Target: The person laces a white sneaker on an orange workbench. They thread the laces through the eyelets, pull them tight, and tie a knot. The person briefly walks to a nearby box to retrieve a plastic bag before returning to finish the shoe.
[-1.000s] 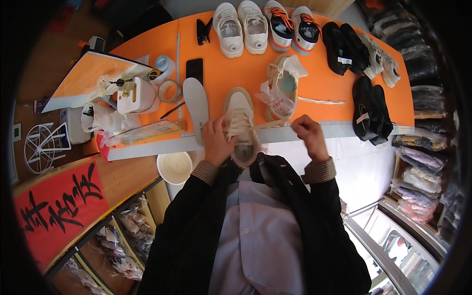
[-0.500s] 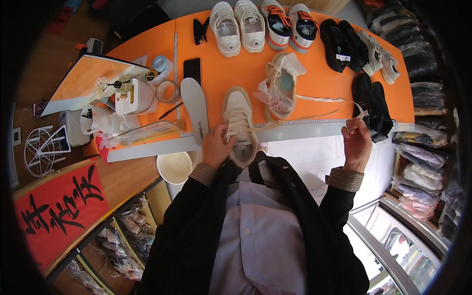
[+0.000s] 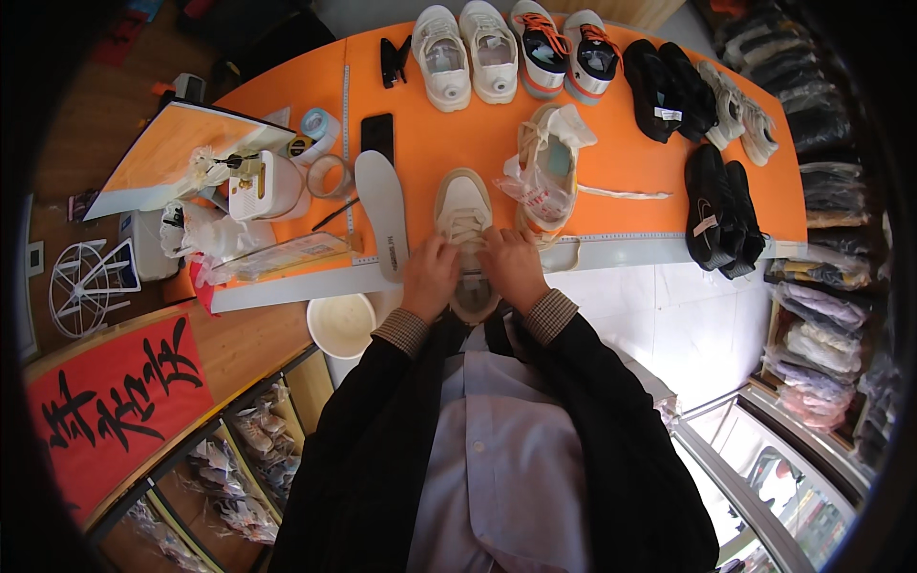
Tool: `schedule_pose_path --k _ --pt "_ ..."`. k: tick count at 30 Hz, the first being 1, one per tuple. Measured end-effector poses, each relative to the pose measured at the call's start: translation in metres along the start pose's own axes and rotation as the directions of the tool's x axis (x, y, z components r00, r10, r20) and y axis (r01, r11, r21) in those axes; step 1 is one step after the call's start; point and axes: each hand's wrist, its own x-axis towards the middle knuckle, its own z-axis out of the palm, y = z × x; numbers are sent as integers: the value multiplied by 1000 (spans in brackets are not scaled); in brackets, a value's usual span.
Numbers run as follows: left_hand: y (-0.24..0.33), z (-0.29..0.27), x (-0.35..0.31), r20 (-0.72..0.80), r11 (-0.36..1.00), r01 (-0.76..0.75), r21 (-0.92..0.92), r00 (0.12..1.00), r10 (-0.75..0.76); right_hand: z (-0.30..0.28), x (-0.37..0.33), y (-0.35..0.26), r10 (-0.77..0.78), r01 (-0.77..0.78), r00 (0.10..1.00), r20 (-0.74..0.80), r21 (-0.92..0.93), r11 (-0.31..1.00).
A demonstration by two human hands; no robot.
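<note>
A white and beige sneaker (image 3: pixel 463 197) lies at the orange table's near edge, toe pointing away and heel toward me. My left hand (image 3: pixel 432 277) is closed on its left side by the lacing, fingers bent over the edge. On the other side, my right hand (image 3: pixel 514 271) pinches at the shoelace (image 3: pixel 468 225) near the upper eyelets; its fingertips are partly hidden. To the right stands the matching sneaker (image 3: pixel 548 172), with paper and clear plastic in it and a pale lace (image 3: pixel 626 194) trailing rightward. A loose grey insole (image 3: pixel 381 215) lies left of my hands.
White sneakers (image 3: pixel 441 59), orange-laced shoes (image 3: pixel 540 50) and black shoes (image 3: pixel 712 208) line the table's far and right sides. A phone (image 3: pixel 377 137), tape roll (image 3: pixel 329 178) and white box (image 3: pixel 263 186) are at left. Below the edge sits a white bucket (image 3: pixel 341 326).
My right hand has come in from the far right, where it held the lace stretched out, to the sneaker's lacing. My left hand has shifted slightly up along the shoe.
</note>
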Motion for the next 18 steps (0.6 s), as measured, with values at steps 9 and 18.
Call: schedule_pose_path --k 9,18 --pt "-7 -42 7 148 922 333 -197 940 -308 -25 -10 23 165 -176 984 68 206 963" --pt "8 -56 18 -166 992 118 37 980 -111 -143 -37 57 313 -585 753 579 371 721"
